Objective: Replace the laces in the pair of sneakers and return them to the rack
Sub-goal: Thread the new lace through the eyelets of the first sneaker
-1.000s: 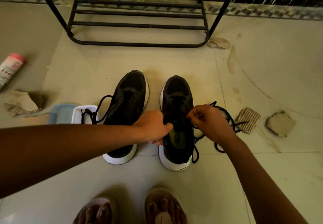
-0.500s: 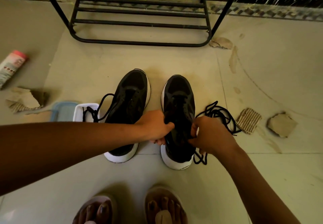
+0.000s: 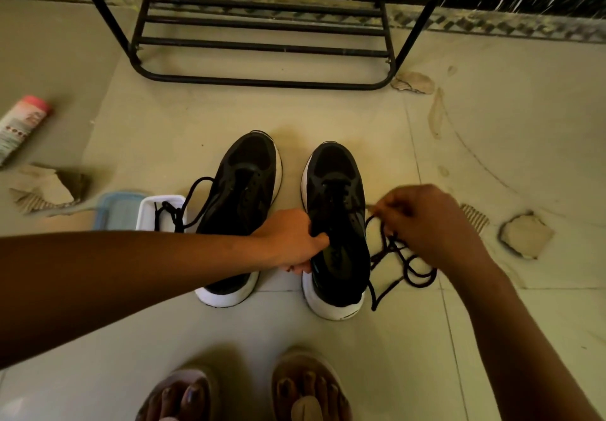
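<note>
Two black sneakers with white soles stand side by side on the floor, toes toward the rack. My left hand [image 3: 292, 240] grips the collar of the right sneaker [image 3: 337, 220], thumb inside the opening. My right hand [image 3: 429, 223] is just right of that sneaker and pinches a black lace [image 3: 406, 269], which hangs in loops onto the floor. The left sneaker [image 3: 242, 197] stands partly under my left forearm. Another black lace [image 3: 183, 207] runs from it into a white tray [image 3: 147, 210].
A black metal shoe rack [image 3: 262, 46] stands at the far wall. A blue lid [image 3: 114, 210] lies beside the tray. A pink-capped tube [image 3: 23, 125] lies far left. Broken cardboard scraps [image 3: 524, 233] sit on both sides. My sandalled feet [image 3: 249, 391] are at the bottom.
My right hand has moved up and to the right, away from the right sneaker, drawing the black lace with it. My left hand stays on the sneaker's collar.
</note>
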{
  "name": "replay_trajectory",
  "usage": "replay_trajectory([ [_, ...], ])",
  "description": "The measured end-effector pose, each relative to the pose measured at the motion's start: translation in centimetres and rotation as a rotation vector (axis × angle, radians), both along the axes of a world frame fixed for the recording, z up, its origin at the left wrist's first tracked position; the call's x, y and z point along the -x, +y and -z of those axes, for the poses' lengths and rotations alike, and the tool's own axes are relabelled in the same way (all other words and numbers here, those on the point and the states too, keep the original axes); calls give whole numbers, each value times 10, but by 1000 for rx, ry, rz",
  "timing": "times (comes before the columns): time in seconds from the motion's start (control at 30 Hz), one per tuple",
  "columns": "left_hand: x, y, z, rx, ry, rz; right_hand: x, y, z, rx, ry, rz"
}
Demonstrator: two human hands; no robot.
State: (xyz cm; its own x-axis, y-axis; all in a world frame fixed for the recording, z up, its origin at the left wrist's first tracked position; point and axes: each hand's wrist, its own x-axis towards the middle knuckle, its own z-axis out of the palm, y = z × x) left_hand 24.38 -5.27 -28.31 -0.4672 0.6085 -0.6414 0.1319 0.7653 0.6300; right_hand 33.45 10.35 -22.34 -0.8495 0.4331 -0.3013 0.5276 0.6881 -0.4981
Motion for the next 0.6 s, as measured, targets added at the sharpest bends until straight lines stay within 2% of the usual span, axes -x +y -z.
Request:
replay_trajectory([
  [0.1,2,0,1,5,2,-3,9,9,-16,129,288,145],
  [0.2,1,1,0,23,6,21,16,17,-22,339,393,253],
  [0.3,8,5,-6,-9,237,91,19,19,-26,536,430,341],
  [0.37,18,13,-15,-145,397,60,19,17,-28,573,438,341],
  [0.47,35,31,-37,-431,428,69,22,10,-29,569,458,294],
  [0.6,50,52,-56,-457,451,102,23,11,-31,540,520,305],
])
